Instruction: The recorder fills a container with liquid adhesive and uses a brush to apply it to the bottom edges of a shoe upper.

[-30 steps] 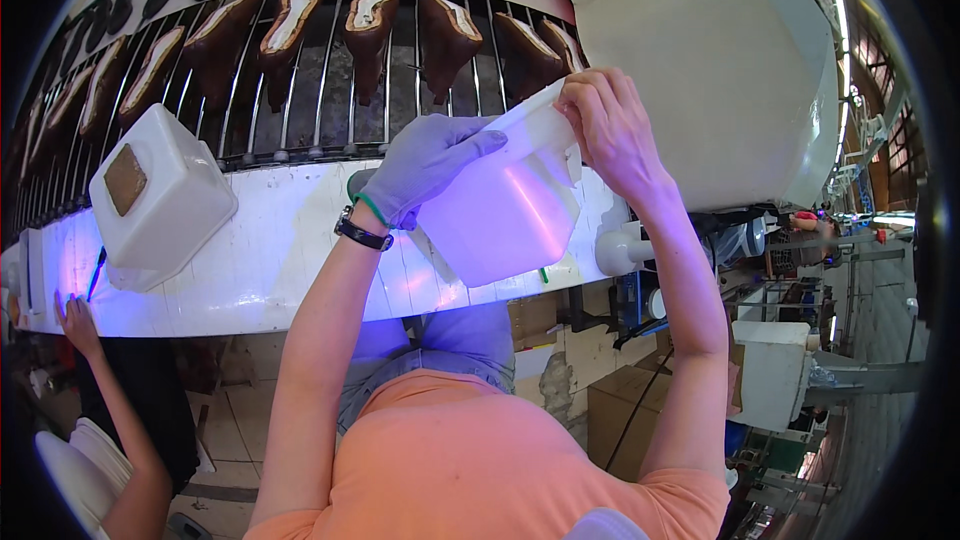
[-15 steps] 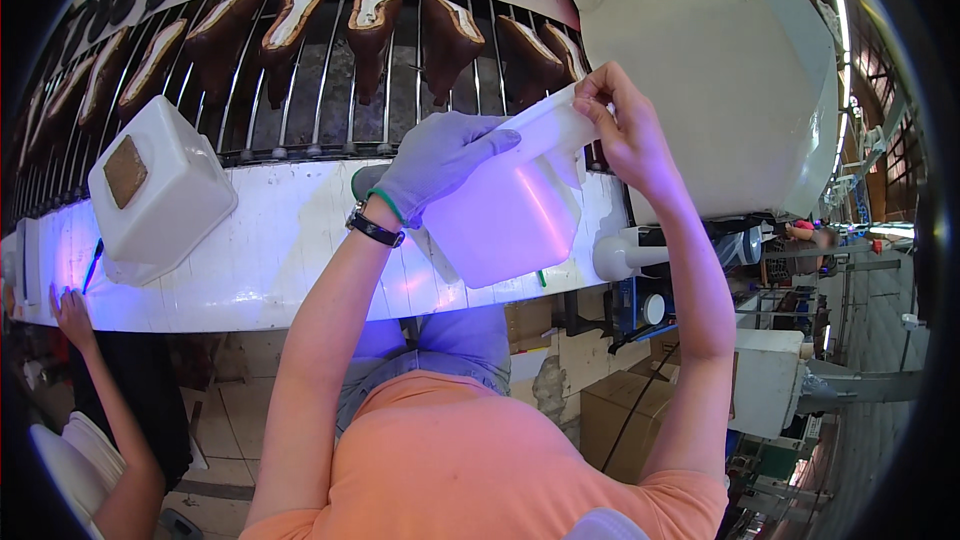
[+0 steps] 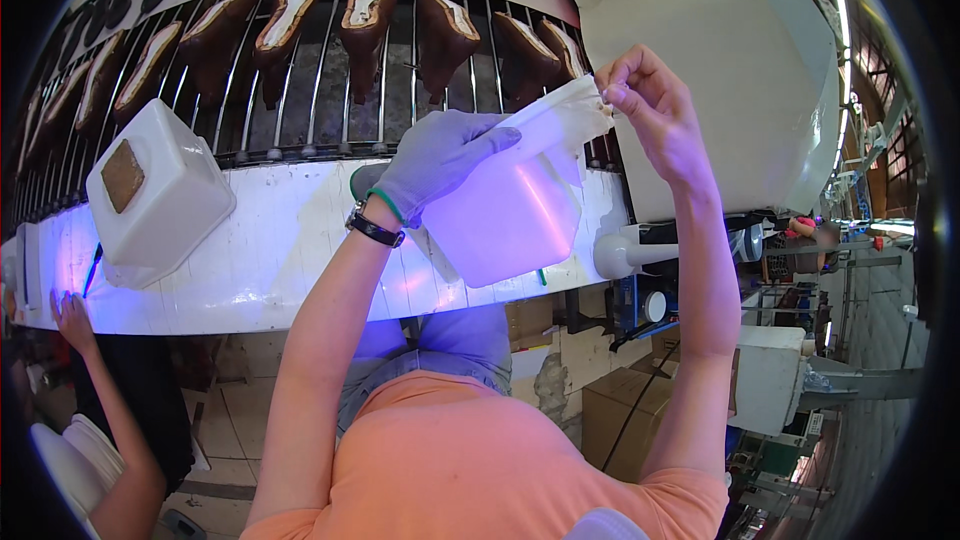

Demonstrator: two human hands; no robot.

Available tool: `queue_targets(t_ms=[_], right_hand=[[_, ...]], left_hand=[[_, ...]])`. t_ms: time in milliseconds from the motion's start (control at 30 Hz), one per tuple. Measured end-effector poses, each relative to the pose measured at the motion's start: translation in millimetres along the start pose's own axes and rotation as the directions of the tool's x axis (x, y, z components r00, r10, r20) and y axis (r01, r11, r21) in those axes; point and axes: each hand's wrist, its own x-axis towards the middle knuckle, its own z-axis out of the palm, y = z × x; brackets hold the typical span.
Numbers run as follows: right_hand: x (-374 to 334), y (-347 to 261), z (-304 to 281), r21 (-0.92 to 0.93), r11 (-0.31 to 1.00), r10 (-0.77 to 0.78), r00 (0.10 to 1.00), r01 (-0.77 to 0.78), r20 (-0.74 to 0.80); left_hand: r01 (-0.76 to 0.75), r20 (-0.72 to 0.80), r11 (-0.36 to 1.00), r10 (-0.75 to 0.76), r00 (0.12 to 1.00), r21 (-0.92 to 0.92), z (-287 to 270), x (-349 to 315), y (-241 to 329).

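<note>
- head view: the white plastic container was a boxy tub with rounded corners. it was tilted, and violet light shone on its side. it was held in the air, in front of the white ledge of the conveyor.
- head view: a white film lay along the upper edge of the container and was lifted at its right end.
- head view: the left hand wore a grey glove. its fingers were stretched out, close together, and lay flat on the top of the container. the thumb was hidden, so i could not tell if the hand truly clamped it.
- head view: the right hand was bare. its thumb and first fingers were pressed together on the corner of the film, the other fingers curled loosely.
- head view: a second white container with a brown patch stood on the ledge, well apart to the left.
- head view: brown shoe uppers lay in a row on the metal rack behind the ledge.
- head view: another person's hand touched the ledge at the far left.
</note>
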Motion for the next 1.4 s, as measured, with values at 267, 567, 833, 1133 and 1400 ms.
queue_targets(t_ms=[267, 567, 833, 1133, 1400], right_hand=[[-19.8, 5.8, 65.2, 0.164, 0.983, 0.04, 0.971, -0.081, 0.235], [14.8, -12.4, 5.6, -0.573, 0.803, -0.156, 0.986, 0.165, 0.066], [59.3, -16.2, 0.2, -0.786, 0.539, 0.05, 0.92, 0.304, 0.39], [59.0, -38.7, 27.0, -0.724, -0.082, 0.134, 0.728, 0.685, 0.673], [45.7, -32.1, 24.4, -0.603, -0.24, -0.123, 0.592, 0.761, 0.797]], left_hand=[[-0.045, -0.022, 0.998, 0.046, 0.999, 0.039, 1.5, 4.3, -6.6], [0.023, 0.011, 0.995, -0.022, 1.0, -0.099, -0.9, -5.7, 0.8], [0.038, 0.024, 0.994, -0.036, 0.999, -0.106, -7.3, -13.2, 1.9], [0.114, 0.087, 0.982, -0.101, 0.991, -0.15, -14.6, -19.4, 6.5], [0.174, 0.066, 0.964, -0.164, 0.984, -0.201, -11.9, -32.7, 6.8]])
